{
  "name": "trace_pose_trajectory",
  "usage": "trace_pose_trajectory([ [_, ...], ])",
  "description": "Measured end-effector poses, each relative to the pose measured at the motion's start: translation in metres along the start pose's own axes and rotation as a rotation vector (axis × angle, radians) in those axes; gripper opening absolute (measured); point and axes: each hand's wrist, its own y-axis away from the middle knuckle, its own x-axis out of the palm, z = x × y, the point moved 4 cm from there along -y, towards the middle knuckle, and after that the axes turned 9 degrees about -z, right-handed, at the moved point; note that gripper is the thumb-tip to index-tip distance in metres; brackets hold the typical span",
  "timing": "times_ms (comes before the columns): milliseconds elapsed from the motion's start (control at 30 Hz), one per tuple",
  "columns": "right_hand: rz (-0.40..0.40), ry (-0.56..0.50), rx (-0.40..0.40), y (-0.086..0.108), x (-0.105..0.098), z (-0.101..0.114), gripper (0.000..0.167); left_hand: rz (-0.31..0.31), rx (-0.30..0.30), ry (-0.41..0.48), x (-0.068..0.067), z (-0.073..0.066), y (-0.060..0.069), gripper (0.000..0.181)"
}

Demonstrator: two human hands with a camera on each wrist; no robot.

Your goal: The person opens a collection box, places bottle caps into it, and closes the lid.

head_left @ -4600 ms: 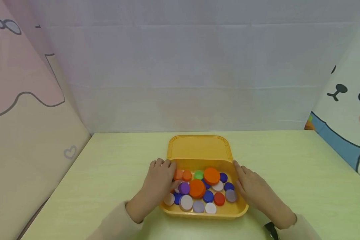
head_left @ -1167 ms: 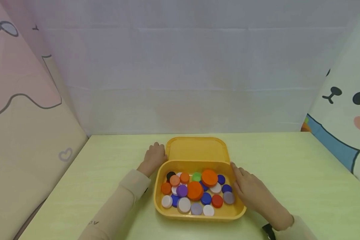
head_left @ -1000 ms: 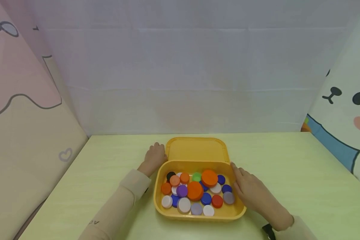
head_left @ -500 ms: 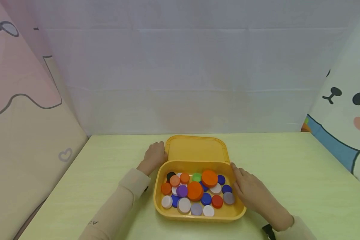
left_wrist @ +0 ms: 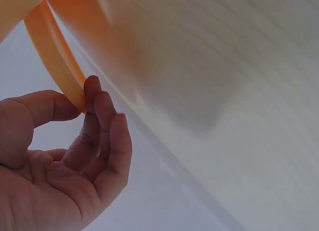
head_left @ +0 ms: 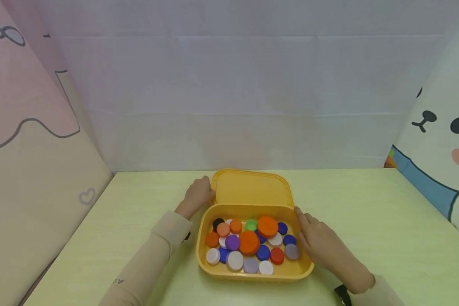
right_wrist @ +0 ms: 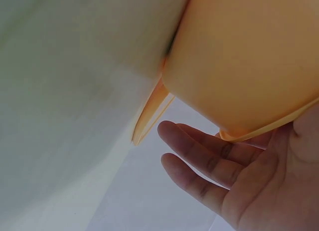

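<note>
In the head view a yellow box (head_left: 252, 278) full of round plastic bottle caps (head_left: 249, 242) stands on the table. Behind it lies its yellow lid (head_left: 253, 188), its left side raised. My left hand (head_left: 196, 196) is at the lid's left edge. The left wrist view shows the thumb and fingertips of that hand (left_wrist: 65, 166) pinching the lid's edge (left_wrist: 57, 61) above the tabletop. My right hand (head_left: 321, 242) rests against the box's right side. In the right wrist view its fingers (right_wrist: 199, 153) reach out, loosely extended, beside the box wall (right_wrist: 244, 56).
A pale yellow-green table (head_left: 153, 187) extends around the box. Behind it hangs a pale cloth backdrop (head_left: 229, 85). Printed cloths with cartoon shapes flank the left (head_left: 26, 182) and right (head_left: 440, 85) sides. Caps in several colours lie loose inside the box.
My left hand has left the box's left rim for the lid's edge. Over the last second the lid's left side has risen a little with that hand. The right hand has stayed put.
</note>
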Motion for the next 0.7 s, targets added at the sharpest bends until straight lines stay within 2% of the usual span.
trace_pose_trajectory([
  [167, -0.004, 0.002, -0.004, -0.0002, -0.0012, 0.0016, 0.051, 0.040, 0.014, 0.085, 0.0000, -0.0004, -0.0027, 0.029],
  [233, -0.004, 0.005, -0.003, -0.0003, -0.0015, 0.0019, 0.051, 0.066, 0.001, 0.117, 0.0008, -0.0001, -0.0040, 0.029],
  [333, 0.000, 0.007, 0.000, -0.0007, -0.0012, 0.0019, 0.051, 0.100, -0.035, 0.156, 0.0009, 0.0005, -0.0043, 0.018],
  [400, 0.006, 0.007, 0.004, -0.0009, -0.0008, 0.0018, 0.051, 0.116, -0.065, 0.185, 0.0012, 0.0013, -0.0041, 0.025],
  [467, 0.010, 0.007, 0.005, -0.0011, -0.0004, 0.0016, 0.051, 0.123, -0.083, 0.224, 0.0012, 0.0018, -0.0034, 0.034],
  [700, 0.007, 0.017, 0.002, -0.0007, -0.0003, 0.0007, 0.051, 0.097, -0.120, 0.336, 0.0018, 0.0016, -0.0013, 0.027],
])
